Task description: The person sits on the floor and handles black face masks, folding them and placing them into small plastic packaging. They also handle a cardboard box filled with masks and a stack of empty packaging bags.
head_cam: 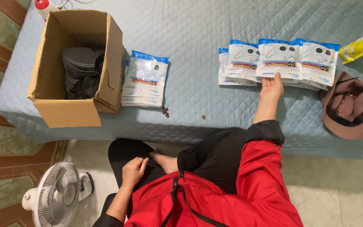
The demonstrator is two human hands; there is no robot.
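Head view: your right hand [272, 87], fingers flat and open, presses fanned row of white-and-blue plastic mask packets [279, 60] on quilted blue mattress [198, 50], keeping them aligned. Left hand [134, 171] rests loosely curled on knee, holding nothing.

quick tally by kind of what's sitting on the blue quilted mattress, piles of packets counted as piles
Cardboard box: 1
Stack of mask packets beside the box: 1
Fanned row of mask packets, right hand touching: 1
Brown cap: 1
Yellow packet: 1
Total: 5
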